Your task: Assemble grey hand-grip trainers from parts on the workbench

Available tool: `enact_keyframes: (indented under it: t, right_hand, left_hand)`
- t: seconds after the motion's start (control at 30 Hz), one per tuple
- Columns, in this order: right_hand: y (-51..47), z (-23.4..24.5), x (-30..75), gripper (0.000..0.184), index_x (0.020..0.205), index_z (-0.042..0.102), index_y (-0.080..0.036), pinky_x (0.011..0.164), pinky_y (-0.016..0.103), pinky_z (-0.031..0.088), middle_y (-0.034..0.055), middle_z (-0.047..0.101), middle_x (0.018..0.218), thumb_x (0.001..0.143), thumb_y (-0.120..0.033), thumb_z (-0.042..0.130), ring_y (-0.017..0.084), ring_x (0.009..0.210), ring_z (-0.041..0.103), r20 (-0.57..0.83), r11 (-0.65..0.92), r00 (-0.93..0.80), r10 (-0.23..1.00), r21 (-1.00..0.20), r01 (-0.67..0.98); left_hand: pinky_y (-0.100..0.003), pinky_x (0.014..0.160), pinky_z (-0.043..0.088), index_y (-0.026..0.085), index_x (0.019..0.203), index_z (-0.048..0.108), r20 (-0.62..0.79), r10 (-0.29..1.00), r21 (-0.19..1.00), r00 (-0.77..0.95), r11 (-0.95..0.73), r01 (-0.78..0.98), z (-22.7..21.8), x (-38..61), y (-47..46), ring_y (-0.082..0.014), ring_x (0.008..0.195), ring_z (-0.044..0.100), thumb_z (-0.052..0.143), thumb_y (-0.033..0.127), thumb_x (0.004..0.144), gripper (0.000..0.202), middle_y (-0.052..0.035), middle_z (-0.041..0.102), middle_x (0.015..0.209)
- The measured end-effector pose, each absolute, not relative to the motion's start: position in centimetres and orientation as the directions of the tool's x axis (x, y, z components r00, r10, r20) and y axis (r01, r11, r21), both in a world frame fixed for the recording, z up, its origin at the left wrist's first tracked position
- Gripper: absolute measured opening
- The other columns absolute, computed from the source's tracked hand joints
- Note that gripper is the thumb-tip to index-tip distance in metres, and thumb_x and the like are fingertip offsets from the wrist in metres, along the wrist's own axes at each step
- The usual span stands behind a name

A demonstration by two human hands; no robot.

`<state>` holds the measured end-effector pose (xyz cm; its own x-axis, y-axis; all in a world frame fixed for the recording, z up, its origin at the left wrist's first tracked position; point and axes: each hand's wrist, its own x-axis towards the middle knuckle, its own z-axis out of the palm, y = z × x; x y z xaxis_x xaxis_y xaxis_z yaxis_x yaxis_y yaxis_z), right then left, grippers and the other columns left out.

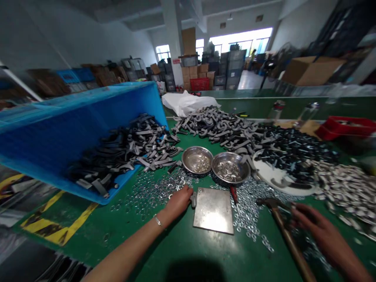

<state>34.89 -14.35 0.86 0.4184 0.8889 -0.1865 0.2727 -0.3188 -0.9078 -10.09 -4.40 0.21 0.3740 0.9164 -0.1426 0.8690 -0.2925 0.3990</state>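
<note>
My left hand (179, 200) is closed on a small grey, handle-like piece (193, 199) at the left edge of a square metal plate (214, 211). Fingers hide most of that piece. To the right, my right hand (313, 221) is slightly blurred, its fingertips pinched together; what they hold, if anything, is too small to make out. Beside it lies a hammer (283, 227) with a wooden handle, its head toward the plate. A red-handled screwdriver (234, 194) rests by the plate's right corner. Loose metal rings (155, 192) are scattered on both sides of the plate.
Two steel bowls (197, 148) (231, 180) with small parts stand behind the plate. A tipped blue crate (73, 117) spills grey handle-like pieces at left. Heaps of grey pieces (217, 125), black parts (302, 145) and silvery parts (346, 188) cover the green table (132, 243). A red bin (346, 127) stands far right.
</note>
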Motion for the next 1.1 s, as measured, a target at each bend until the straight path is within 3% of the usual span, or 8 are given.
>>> enact_keyframes:
  t: [0.13, 0.23, 0.33, 0.4, 0.5, 0.63, 0.87, 1.1]
  right_hand:
    - [-14.5, 3.4, 24.9, 0.041, 0.111, 0.061, -0.023, 0.074, 0.037, 0.055, 0.0031, 0.067, 0.090, 0.080, -0.046, 0.077, 0.020, 0.074, 0.069, -0.257, -0.240, 0.088, 0.962, -0.956, -0.169]
    - [-13.8, 3.3, 21.9, 0.032, 0.106, 0.060, -0.022, 0.071, 0.033, 0.054, 0.0024, 0.068, 0.090, 0.084, -0.040, 0.075, 0.019, 0.076, 0.069, -0.258, -0.264, -0.059, 0.964, -0.919, -0.293]
    - [-13.0, 2.8, 20.8, 0.029, 0.105, 0.059, -0.022, 0.075, 0.033, 0.054, 0.0026, 0.069, 0.091, 0.085, -0.037, 0.075, 0.018, 0.080, 0.069, -0.270, -0.303, -0.140, 0.953, -0.878, -0.370]
    - [-12.3, 2.6, 19.9, 0.035, 0.111, 0.058, -0.023, 0.075, 0.032, 0.053, 0.0023, 0.070, 0.092, 0.085, -0.037, 0.076, 0.018, 0.079, 0.068, -0.294, -0.336, -0.167, 0.941, -0.864, -0.375]
    - [-11.5, 2.3, 17.9, 0.036, 0.111, 0.058, -0.022, 0.059, 0.024, 0.046, -0.0014, 0.068, 0.075, 0.085, -0.041, 0.075, 0.013, 0.062, 0.061, -0.323, -0.363, -0.172, 0.930, -0.876, -0.316]
    - [-11.4, 1.8, 15.2, 0.029, 0.094, 0.056, -0.021, 0.047, 0.020, 0.031, -0.0062, 0.058, 0.059, 0.088, -0.045, 0.070, 0.006, 0.043, 0.041, -0.303, -0.361, -0.218, 0.928, -0.878, -0.314]
    - [-12.0, 1.5, 13.1, 0.024, 0.092, 0.052, -0.022, 0.045, 0.018, 0.030, -0.0090, 0.051, 0.052, 0.092, -0.042, 0.066, 0.006, 0.043, 0.037, -0.269, -0.355, -0.266, 0.926, -0.862, -0.361]
    - [-12.5, 1.5, 12.2, 0.027, 0.079, 0.050, -0.022, 0.033, 0.014, 0.011, -0.0131, 0.037, 0.048, 0.091, -0.037, 0.069, 0.002, 0.037, 0.010, -0.408, -0.570, -0.402, 0.820, -0.644, -0.510]
  left_hand:
    - [-0.037, 0.091, 0.048, 0.016, 0.102, 0.064, -0.094, 0.930, 0.428, 0.355, -0.284, 0.858, -0.7, -10.5, -4.5, -0.0251, 0.098, 0.063, 0.047, 0.006, 0.081, 0.029, -0.0118, 0.063, 0.109]
    - [-0.037, 0.094, 0.046, 0.019, 0.106, 0.064, 0.001, 0.952, 0.626, 0.305, -0.238, 0.742, -0.4, -10.6, -5.0, -0.0241, 0.100, 0.063, 0.049, 0.004, 0.078, 0.036, -0.0082, 0.067, 0.106]
    - [-0.032, 0.082, 0.050, 0.020, 0.105, 0.065, -0.008, 0.984, 0.890, 0.179, -0.075, 0.449, 0.2, -9.7, -6.8, -0.0201, 0.086, 0.065, 0.057, 0.019, 0.084, 0.022, -0.0051, 0.070, 0.094]
    - [-0.027, 0.067, 0.050, 0.018, 0.103, 0.066, -0.114, 0.983, 0.977, 0.141, 0.084, 0.197, 0.6, -8.3, -8.4, -0.0162, 0.070, 0.063, 0.065, 0.032, 0.084, 0.024, -0.0040, 0.068, 0.084]
    - [-0.021, 0.052, 0.041, 0.014, 0.098, 0.067, -0.269, 0.943, 0.959, 0.196, 0.280, -0.030, 1.3, -5.8, -10.1, -0.0106, 0.054, 0.054, 0.074, 0.039, 0.077, 0.033, -0.0002, 0.063, 0.068]
    - [-0.019, 0.047, 0.036, 0.012, 0.094, 0.069, -0.355, 0.901, 0.913, 0.248, 0.391, -0.115, 1.7, -3.5, -10.3, -0.0082, 0.048, 0.048, 0.079, 0.043, 0.071, 0.040, 0.0027, 0.057, 0.057]
    - [-0.020, 0.046, 0.033, 0.012, 0.090, 0.069, -0.380, 0.882, 0.893, 0.278, 0.429, -0.139, 1.9, -3.8, -10.5, -0.0074, 0.046, 0.045, 0.085, 0.050, 0.062, 0.050, 0.0043, 0.055, 0.054]
    - [-0.021, 0.057, 0.040, 0.014, 0.086, 0.072, -0.291, 0.940, 0.948, 0.176, 0.309, -0.082, 1.5, -4.2, -11.4, -0.0096, 0.057, 0.050, 0.082, 0.040, 0.068, 0.034, 0.0006, 0.060, 0.064]
